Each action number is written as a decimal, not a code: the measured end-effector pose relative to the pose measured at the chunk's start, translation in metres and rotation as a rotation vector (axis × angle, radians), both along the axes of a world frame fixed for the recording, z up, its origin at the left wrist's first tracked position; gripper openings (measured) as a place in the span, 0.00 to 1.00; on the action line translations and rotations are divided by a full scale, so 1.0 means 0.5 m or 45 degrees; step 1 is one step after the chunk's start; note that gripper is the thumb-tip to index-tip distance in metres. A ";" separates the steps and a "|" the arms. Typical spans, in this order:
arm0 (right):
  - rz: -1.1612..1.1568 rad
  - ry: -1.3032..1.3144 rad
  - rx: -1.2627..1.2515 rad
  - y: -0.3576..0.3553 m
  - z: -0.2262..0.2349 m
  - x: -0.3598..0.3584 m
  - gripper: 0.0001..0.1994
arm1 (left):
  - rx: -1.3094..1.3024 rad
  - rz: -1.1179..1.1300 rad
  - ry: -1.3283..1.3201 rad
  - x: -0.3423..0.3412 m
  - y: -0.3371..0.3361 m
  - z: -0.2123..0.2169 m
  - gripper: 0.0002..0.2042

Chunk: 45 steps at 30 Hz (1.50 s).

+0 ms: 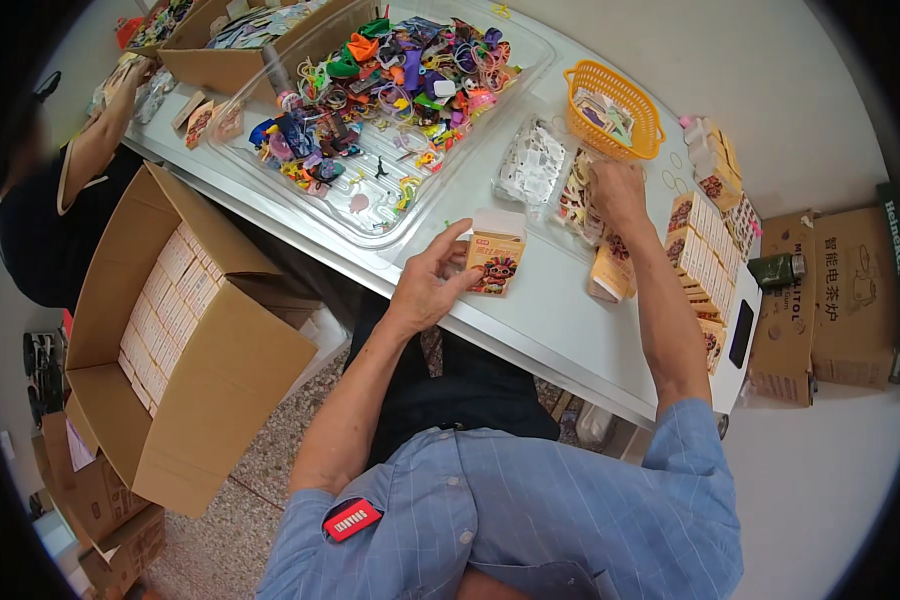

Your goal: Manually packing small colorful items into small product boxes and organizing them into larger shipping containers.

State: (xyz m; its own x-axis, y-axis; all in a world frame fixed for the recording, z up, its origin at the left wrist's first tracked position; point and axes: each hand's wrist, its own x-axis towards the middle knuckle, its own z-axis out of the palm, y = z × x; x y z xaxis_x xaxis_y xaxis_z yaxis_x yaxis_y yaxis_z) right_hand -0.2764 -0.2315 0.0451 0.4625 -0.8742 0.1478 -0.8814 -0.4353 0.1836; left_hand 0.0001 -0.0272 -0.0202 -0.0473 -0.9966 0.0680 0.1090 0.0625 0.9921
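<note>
My left hand (432, 283) holds a small orange carton (496, 262) upright near the table's front edge, thumb across its front. The carton has a colourful cartoon figure on it and its white top flap stands up. My right hand (620, 197) is at a clear plastic tub (576, 205) of small printed pieces, fingers curled down and closed; their tips and anything between them are hidden. Just left of that tub sits another clear tub of white pieces (536, 165). Close below my right wrist lie similar orange cartons (611, 272).
A large clear tray (385, 232) of colourful trinkets covers the table's far left. A yellow basket (615, 108) holds flat pieces. Stacked cartons (705, 255) and a black phone (741, 333) line the right edge. An open cardboard box (205, 385) stands left; another person's arm (105, 125) reaches beyond it.
</note>
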 end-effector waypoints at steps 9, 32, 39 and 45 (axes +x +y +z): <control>0.059 -0.577 -0.011 0.075 0.081 0.006 0.09 | 0.014 -0.035 0.047 -0.001 0.005 0.023 0.34; 0.425 -1.031 0.455 0.207 0.125 0.121 0.11 | 0.010 -0.066 0.068 0.001 0.003 0.020 0.33; 0.358 -0.374 -0.056 -0.013 0.060 0.095 0.13 | 0.012 -0.043 0.092 0.003 -0.001 0.007 0.33; 0.088 0.210 0.135 -0.073 0.024 0.130 0.14 | 0.015 -0.030 0.115 -0.003 -0.001 0.012 0.34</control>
State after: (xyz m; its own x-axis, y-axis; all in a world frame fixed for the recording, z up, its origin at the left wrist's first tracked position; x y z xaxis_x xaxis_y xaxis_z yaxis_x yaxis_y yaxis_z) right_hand -0.2113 -0.2679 0.0569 0.5322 -0.8462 -0.0257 -0.8106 -0.5181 0.2728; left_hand -0.0015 -0.0278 -0.0142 -0.0647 -0.9960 0.0615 0.1991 0.0475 0.9788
